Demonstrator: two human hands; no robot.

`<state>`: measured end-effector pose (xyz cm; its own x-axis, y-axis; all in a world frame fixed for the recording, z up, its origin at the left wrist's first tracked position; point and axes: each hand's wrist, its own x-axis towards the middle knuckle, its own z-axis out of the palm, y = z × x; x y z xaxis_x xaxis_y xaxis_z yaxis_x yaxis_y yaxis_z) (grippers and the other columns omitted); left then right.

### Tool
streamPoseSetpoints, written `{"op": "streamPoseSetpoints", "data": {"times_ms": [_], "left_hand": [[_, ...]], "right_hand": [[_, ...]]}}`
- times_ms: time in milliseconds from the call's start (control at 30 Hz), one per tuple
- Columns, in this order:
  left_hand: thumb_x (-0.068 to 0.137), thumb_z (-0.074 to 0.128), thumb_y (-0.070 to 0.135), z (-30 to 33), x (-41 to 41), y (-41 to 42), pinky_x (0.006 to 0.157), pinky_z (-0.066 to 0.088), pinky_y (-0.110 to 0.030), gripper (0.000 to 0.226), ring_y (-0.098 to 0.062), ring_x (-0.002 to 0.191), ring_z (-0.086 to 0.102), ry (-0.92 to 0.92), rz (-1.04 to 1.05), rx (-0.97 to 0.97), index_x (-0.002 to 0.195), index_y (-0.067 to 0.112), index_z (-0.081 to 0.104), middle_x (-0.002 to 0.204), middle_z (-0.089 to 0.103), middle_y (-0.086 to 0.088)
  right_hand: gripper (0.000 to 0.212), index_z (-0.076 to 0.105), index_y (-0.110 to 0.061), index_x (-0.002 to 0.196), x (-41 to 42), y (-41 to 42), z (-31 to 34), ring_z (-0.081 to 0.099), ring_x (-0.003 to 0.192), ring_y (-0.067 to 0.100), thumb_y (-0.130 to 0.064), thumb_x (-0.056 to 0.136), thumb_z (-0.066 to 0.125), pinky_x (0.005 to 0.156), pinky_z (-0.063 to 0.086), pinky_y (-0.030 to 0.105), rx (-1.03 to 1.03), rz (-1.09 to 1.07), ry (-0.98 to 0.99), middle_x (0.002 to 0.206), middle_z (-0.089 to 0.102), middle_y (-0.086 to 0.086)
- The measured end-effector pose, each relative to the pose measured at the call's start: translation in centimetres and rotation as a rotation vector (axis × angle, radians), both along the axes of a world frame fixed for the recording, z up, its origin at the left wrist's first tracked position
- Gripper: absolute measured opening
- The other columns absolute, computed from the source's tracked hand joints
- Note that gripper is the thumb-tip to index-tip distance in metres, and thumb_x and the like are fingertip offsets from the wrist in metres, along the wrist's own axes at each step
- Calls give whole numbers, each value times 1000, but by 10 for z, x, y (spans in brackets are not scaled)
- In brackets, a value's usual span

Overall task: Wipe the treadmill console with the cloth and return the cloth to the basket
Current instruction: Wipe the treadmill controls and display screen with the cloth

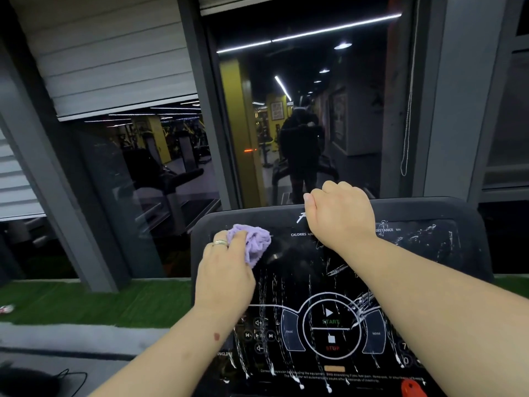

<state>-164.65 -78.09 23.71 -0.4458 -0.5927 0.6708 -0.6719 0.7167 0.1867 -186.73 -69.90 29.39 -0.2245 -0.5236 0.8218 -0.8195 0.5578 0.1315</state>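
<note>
My left hand (226, 270) presses the bunched cloth (253, 243) on the console (400, 282)'s far left; my right hand (340, 214) grips its top edge. I'd sweep right in overlapping passes across the streaks.

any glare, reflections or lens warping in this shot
Head view: the dark window mirrors ceiling light strips and a person's outline; wide-angle warping bends the window frames and blinds at the edges; the glossy black console shows white streaks clearly; the purple cloth in the left hand is sharp, without motion blur.
</note>
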Motion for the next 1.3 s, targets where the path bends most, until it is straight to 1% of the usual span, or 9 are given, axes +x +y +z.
{"op": "streamPoseSetpoints", "data": {"times_ms": [133,267,367,567,733,933,1067,1233,1300], "left_hand": [[80,57,0,1,3,-5,80,51,-47,61,-36,92,53,32,95,44,140,9,55,126,53,-19],[87,56,5,-7,-9,9,93,47,-39,77,-32,109,47,-55,84,60,159,16,31,142,39,-16],[85,55,3,1,3,-3,92,46,-41,79,-33,107,48,-13,84,92,159,19,31,138,43,-17],[87,56,11,0,-10,12,91,44,-36,83,-28,110,44,-100,134,112,162,21,22,142,37,-10],[81,63,8,3,11,-11,75,46,-41,73,-32,96,49,-94,121,-5,152,18,47,128,51,-12],[89,55,14,-4,-19,22,94,44,-34,82,-24,111,43,-121,96,84,162,24,20,145,36,-3],[83,60,8,0,6,-10,86,48,-40,77,-30,102,48,-66,99,29,157,20,39,139,49,-9],[80,64,5,-6,-11,7,82,46,-38,82,-28,100,47,-58,105,60,157,15,37,137,48,-8],[73,68,2,-7,-7,3,76,49,-40,83,-29,93,49,-94,41,3,152,15,46,130,54,-9]], "right_hand": [[46,59,-21,72,0,-1,0,36,63,21,-39,104,31,60,27,36,-5,-7,-9,69,36,-5],[46,60,-20,72,0,-1,0,37,62,21,-38,104,33,59,28,36,-3,-3,-10,69,38,-5],[45,59,-20,71,1,0,0,37,62,21,-38,104,34,59,28,36,-7,6,-14,68,38,-5],[45,58,-20,70,1,0,0,37,61,21,-37,104,34,59,28,36,-4,0,-8,67,39,-4],[45,57,-21,70,2,1,1,38,62,21,-37,104,33,59,28,36,-6,3,-9,67,40,-5],[45,57,-20,68,3,0,1,38,61,21,-36,104,34,58,30,37,-5,-1,-10,67,41,-4],[45,57,-21,69,1,1,1,37,61,21,-37,104,34,59,29,36,-13,9,-13,68,39,-5],[45,57,-20,70,1,-1,0,39,61,22,-36,104,34,57,35,38,-6,1,-7,68,41,-3],[45,57,-20,70,1,0,0,38,61,22,-36,105,33,57,34,37,3,0,-6,68,41,-3]]}}
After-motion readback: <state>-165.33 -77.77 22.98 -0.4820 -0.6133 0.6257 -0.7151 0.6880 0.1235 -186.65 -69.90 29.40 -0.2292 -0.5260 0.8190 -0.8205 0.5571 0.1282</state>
